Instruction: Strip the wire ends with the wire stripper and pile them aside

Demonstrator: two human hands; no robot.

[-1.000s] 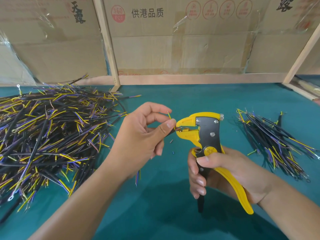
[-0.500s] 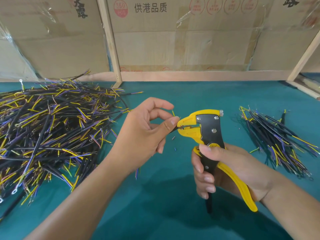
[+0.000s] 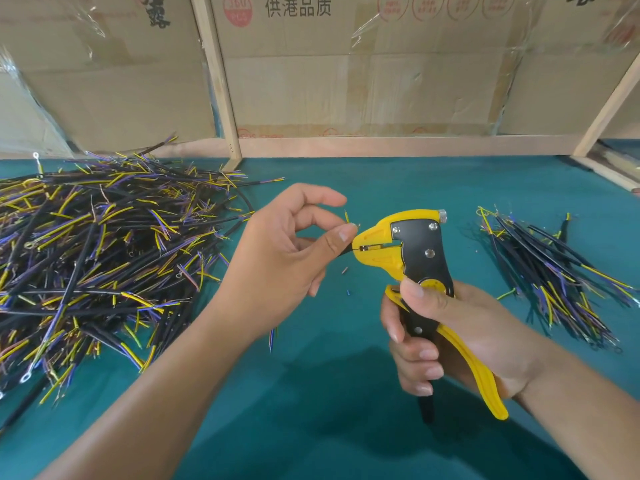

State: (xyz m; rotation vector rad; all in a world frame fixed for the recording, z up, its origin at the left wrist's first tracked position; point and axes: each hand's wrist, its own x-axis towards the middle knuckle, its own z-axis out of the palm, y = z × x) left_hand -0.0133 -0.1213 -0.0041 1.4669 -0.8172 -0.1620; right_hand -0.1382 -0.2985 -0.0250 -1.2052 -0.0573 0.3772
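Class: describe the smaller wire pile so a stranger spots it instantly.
Start at the teal table, then look right of the yellow wire stripper. There lies the smaller wire pile, a narrow, roughly aligned bundle, unlike the sprawling tangled heap on the left.

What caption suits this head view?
Left hand feeds a wire into the yellow stripper gripped by the right hand.
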